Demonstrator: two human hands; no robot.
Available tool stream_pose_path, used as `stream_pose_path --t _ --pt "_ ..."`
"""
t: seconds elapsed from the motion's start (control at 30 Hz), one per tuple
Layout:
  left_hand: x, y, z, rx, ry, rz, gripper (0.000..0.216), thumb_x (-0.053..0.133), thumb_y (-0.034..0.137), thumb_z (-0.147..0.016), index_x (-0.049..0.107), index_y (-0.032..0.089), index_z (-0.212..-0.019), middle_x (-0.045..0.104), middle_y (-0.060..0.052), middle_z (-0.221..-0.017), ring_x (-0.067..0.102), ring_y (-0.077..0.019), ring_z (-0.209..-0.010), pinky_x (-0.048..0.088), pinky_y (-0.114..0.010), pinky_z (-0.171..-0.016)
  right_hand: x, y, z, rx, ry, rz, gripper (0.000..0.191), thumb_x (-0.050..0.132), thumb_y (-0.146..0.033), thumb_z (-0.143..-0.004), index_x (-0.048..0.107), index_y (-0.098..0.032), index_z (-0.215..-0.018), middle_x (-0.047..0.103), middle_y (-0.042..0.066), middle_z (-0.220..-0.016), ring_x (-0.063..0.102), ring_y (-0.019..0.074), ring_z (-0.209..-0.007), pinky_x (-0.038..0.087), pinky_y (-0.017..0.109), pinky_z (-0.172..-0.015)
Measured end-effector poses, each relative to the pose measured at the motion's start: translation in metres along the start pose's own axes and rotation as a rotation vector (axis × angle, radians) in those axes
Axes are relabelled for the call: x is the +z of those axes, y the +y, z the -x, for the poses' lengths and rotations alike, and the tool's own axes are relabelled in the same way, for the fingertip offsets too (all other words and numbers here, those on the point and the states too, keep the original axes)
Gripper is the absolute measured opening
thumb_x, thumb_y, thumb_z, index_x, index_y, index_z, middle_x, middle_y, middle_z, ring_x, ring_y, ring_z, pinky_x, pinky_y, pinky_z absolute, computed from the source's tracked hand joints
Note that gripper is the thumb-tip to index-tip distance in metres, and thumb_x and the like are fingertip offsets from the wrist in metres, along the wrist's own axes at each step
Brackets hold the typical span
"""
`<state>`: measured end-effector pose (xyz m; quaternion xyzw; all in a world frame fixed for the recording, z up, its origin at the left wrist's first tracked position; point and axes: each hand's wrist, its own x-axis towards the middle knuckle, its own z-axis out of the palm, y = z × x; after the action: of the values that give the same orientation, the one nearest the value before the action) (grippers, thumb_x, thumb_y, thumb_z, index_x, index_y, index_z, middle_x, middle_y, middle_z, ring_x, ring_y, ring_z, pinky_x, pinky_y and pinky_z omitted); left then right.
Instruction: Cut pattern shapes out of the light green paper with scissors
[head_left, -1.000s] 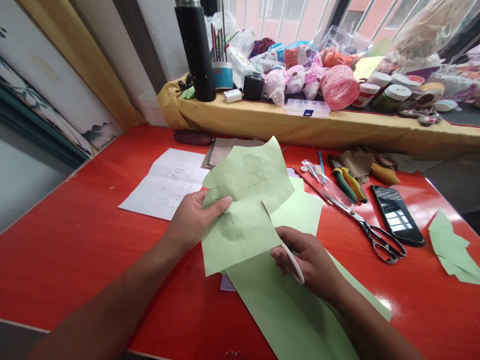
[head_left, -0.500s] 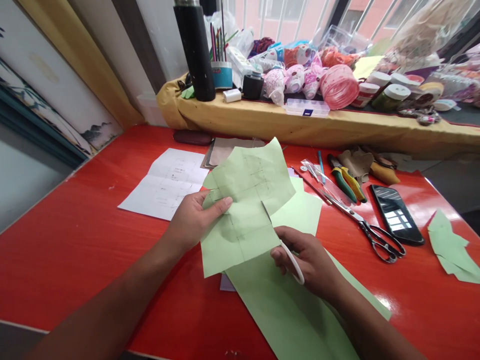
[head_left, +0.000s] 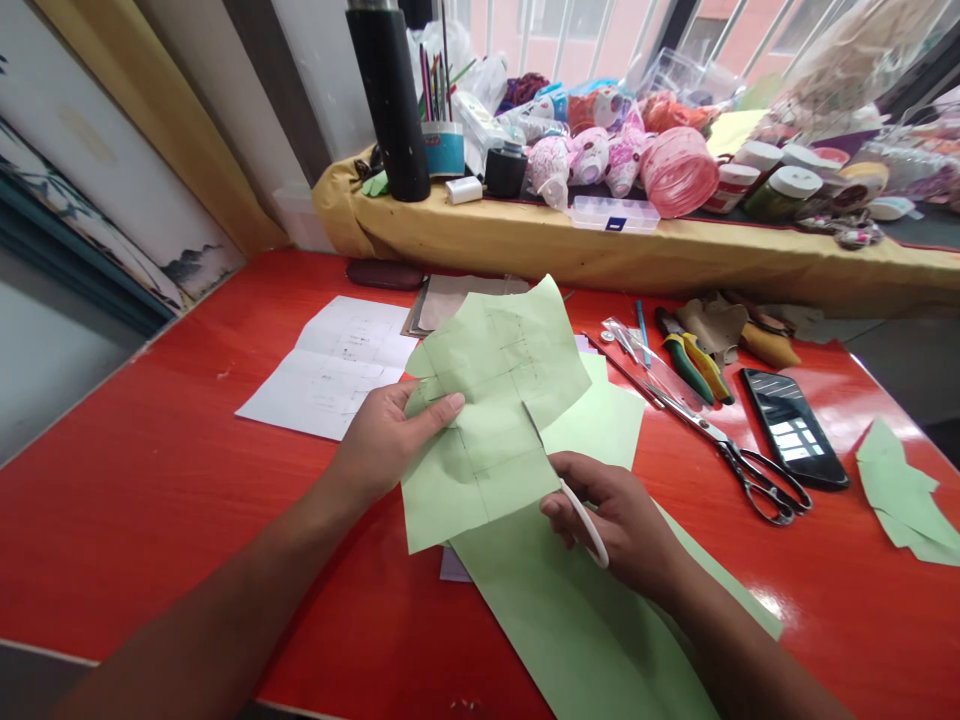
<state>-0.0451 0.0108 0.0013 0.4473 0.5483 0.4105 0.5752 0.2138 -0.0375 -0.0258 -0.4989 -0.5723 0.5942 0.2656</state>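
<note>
My left hand point(head_left: 401, 435) pinches the left edge of a green paper piece point(head_left: 495, 400), thumb on top and fingers beneath. Pencil lines cross the paper, and its upper edges are cut in curves. In my right hand point(head_left: 611, 520) are white-handled scissors point(head_left: 581, 520), their blades at a slit in the paper's right side. Much of the blades is hidden by the paper and my fingers. Below both hands lies a larger green sheet point(head_left: 585, 600). A white sheet with drawn lines point(head_left: 330, 370) rests left of the held paper.
Metal shears point(head_left: 739, 460), a phone point(head_left: 795, 430) and green-yellow pliers point(head_left: 694, 360) lie on the red table point(head_left: 150, 480) to the right. Green cut-outs point(head_left: 904, 490) are at the far right. A black bottle point(head_left: 390, 105) and several jars stand on the cloth-covered ledge point(head_left: 480, 235).
</note>
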Motion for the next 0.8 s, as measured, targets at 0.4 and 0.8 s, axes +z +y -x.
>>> stream_pose_path --t 0.4,0.8 --pt "-0.0005 -0.0014 -0.0007 0.005 -0.010 0.019 0.033 0.092 0.052 -0.081 0.083 0.021 -0.088 0.083 -0.004 -0.084 0.080 -0.0235 -0.075 0.064 -0.029 -0.061 -0.0001 -0.0008 -0.0003 -0.005 0.003 -0.001 0.048 0.079 -0.067 -0.088 0.063 -0.022 -0.090 0.056 -0.003 -0.066 0.055 0.0150 -0.056 0.048 0.027 -0.054" --pt "-0.0012 -0.0031 -0.0019 0.003 -0.007 0.011 0.030 0.089 0.051 -0.085 0.083 0.022 -0.089 0.084 -0.003 -0.085 0.080 -0.0230 -0.076 0.065 -0.028 -0.062 0.0001 -0.0005 0.0000 -0.006 0.001 0.013 0.050 0.077 -0.069 -0.089 0.062 -0.021 -0.090 0.055 -0.003 -0.066 0.055 0.0151 -0.057 0.048 0.027 -0.055"
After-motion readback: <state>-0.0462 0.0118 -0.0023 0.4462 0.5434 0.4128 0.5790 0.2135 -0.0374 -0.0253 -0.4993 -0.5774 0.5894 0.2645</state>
